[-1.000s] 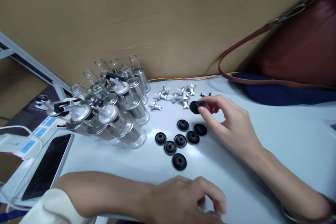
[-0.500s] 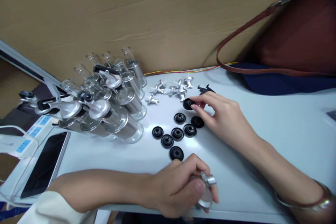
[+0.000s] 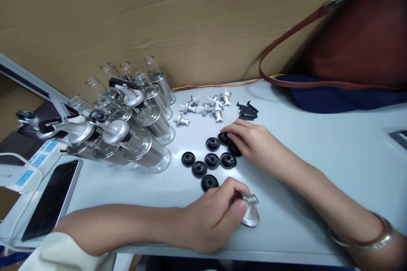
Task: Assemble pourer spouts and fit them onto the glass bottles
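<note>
My left hand [image 3: 211,218], near the front edge of the table, is closed around a silver metal spout cap [image 3: 251,216] with a round base. Its fingers hide part of the cap. My right hand [image 3: 254,142] has thumb and fingertips pinched on a black round stopper [image 3: 223,138] at the far end of a group of similar stoppers. Another black stopper [image 3: 234,149] is partly covered by this hand. Several more stoppers, such as one [image 3: 212,161] in the middle, lie on the table between the hands.
Glass bottles [image 3: 148,152] with metal sleeves crowd the left, some topped with silver spouts. Small silver spout parts [image 3: 218,112] and black levers [image 3: 248,112] lie farther back. A phone [image 3: 51,199] and power strip [image 3: 36,163] are at left; a brown bag [image 3: 365,46] is back right.
My right hand has moved nearer with the black stopper, down among the others, uncovering the black levers. My left hand has shifted slightly away from the table edge, turning the silver cap.
</note>
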Demonstrator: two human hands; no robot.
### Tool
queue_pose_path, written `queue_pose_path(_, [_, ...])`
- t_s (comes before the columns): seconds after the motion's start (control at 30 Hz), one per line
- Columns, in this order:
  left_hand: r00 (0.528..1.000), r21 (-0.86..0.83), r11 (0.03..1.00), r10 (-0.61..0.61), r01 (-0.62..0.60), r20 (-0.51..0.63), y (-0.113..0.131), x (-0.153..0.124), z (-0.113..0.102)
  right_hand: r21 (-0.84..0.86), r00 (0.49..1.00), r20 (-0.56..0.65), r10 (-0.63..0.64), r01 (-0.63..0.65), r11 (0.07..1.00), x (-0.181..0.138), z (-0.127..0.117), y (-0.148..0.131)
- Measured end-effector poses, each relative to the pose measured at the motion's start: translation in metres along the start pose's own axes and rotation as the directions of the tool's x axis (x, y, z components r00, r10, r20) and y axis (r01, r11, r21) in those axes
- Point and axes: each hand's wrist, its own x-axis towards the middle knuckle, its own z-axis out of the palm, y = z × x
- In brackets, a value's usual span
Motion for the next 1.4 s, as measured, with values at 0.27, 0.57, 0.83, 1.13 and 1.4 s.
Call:
queue_pose_path(0.27, [0.995, -0.02, 1.0, 0.01, -0.012, -0.097, -0.001, 0.004, -0.004, 0.113, 0.999, 0.018, -0.04, 0.038, 0.993, 0.0, -0.007, -0.01])
queue_pose_path(0.57, [0.981, -0.094, 0.994, 0.035, -0.054, -0.193, -0.001, 0.008, -0.004, -0.077, 0.954, 0.217, 0.205, -0.193, 0.978, 0.002, -0.02, -0.005])
queue_pose_path(0.83, [0.986, -0.217, 0.974, -0.096, 0.064, -0.138, 0.003, 0.006, -0.007, 0.018, 0.946, 0.044, 0.32, -0.321, 0.947, 0.01, -0.067, 0.025])
queue_pose_path(1.13, [0.988, -0.461, 0.887, -0.047, -0.027, -0.149, -0.005, 0.007, 0.002, 0.211, 0.799, 0.591, 0.116, -0.292, 0.933, -0.006, -0.082, 0.059])
queue_pose_path(1.4, [0.977, -0.544, 0.839, -0.1, -0.019, -0.187, -0.004, 0.009, 0.0, 0.238, 0.827, 0.552, 0.104, -0.276, 0.931, -0.011, -0.066, 0.068])
